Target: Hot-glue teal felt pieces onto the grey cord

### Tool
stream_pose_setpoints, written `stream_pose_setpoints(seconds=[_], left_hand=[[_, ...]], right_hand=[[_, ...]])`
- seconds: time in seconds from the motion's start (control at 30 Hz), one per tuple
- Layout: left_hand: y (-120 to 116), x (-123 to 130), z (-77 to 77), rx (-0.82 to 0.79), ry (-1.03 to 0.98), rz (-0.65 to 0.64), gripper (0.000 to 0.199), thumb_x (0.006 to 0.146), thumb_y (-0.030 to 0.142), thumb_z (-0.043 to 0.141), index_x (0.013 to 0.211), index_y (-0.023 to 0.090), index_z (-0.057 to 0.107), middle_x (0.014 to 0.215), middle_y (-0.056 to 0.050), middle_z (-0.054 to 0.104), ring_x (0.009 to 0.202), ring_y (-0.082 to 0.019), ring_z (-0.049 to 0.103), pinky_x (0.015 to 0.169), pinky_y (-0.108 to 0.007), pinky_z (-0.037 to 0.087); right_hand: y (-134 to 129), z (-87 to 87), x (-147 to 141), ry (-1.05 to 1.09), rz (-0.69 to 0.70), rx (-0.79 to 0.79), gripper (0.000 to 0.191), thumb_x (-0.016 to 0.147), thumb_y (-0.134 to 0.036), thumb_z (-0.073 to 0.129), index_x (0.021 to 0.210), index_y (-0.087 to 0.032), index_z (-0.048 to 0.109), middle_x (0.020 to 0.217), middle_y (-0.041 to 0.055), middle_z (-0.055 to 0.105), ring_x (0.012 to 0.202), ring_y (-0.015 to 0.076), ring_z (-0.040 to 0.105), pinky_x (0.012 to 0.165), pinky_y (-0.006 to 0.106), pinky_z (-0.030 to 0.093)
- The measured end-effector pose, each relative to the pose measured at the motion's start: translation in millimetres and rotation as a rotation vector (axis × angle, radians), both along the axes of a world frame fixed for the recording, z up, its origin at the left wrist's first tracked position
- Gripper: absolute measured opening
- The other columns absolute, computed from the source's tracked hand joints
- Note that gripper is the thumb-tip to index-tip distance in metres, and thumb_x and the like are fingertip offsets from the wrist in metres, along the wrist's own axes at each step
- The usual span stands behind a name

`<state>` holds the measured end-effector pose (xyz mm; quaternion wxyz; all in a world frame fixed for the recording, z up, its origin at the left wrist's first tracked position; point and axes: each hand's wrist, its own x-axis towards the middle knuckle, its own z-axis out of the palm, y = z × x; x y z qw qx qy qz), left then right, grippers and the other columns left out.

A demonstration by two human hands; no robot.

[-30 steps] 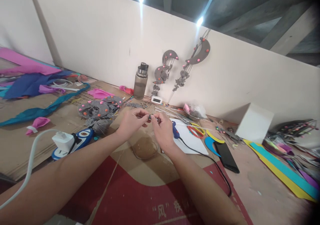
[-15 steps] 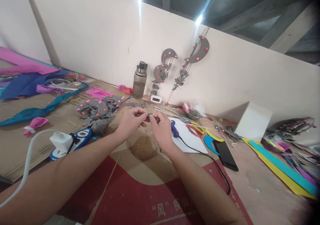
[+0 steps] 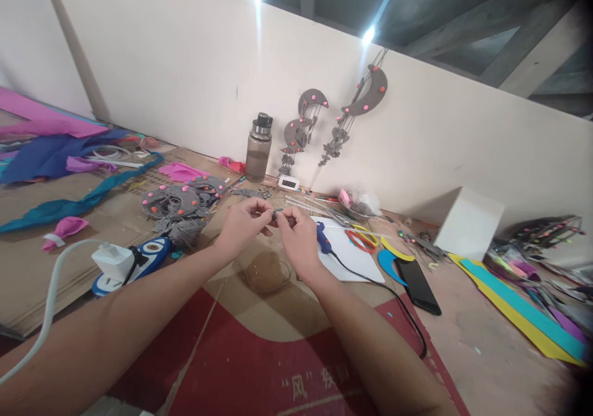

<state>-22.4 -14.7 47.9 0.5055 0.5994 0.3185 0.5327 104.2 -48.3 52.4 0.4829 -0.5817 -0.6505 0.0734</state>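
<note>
Two bare hands in head view, fingertips nearly meeting over the near-middle of the cardboard (image 3: 241, 379). Left hand (image 3: 245, 224) pinches small dark piece (image 3: 277, 214), a bit of green showing on it; right hand (image 3: 301, 243) pinches it too. Both grips closed on it, partly hidden by fingers. Key relation: piece sits between the two grips, right of the left fingertips, left of the right ones; neither hand clearly nearer. Long axis looks roughly left-right, but too small to be sure. Round clear-looking disc (image 3: 265, 272) lies on the near side of the hands. Blue glue gun (image 3: 323, 238) just right of right hand, on white sheet (image 3: 354, 269); scissors with orange-and-yellow handles (image 3: 362, 241) beyond it, phone (image 3: 419, 286) farther right. Grey felt crescents with pink and orange dots (image 3: 169, 202) off to the left. Vs half a second ago: hands in nearly the same pose, still together on the piece; nothing on the surface visibly moved; view shifted only very slightly.
</note>
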Motion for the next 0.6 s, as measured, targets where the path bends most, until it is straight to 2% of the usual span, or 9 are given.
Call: stream_pose_setpoints(seconds=[0.3,0.6], left_hand=[[0.9,-0.3,-4.2,0.102,0.122,0.055,0.028,0.076,0.040,0.060,0.089,0.015,0.060,0.081,-0.005,0.067,0.076,-0.019,0.067,0.056,-0.026,0.056],[5.0,-1.5,-10.6,0.226,0.239,0.125,0.027,0.079,0.040,0.056,0.090,0.017,0.063,0.080,-0.004,0.069,0.069,-0.016,0.066,0.057,-0.024,0.054]], right_hand=[[-0.5,1.4,1.7,0.010,0.044,0.013,0.026,0.088,-0.035,0.041,0.076,-0.021,0.060,0.076,0.0006,0.062,0.075,0.0148,0.053,0.068,0.026,0.038],[-3.1,3.6,0.7,-0.011,0.045,0.011,0.028,0.089,-0.035,0.041,0.076,-0.021,0.060,0.075,0.0004,0.060,0.074,0.0145,0.051,0.067,0.025,0.036]])
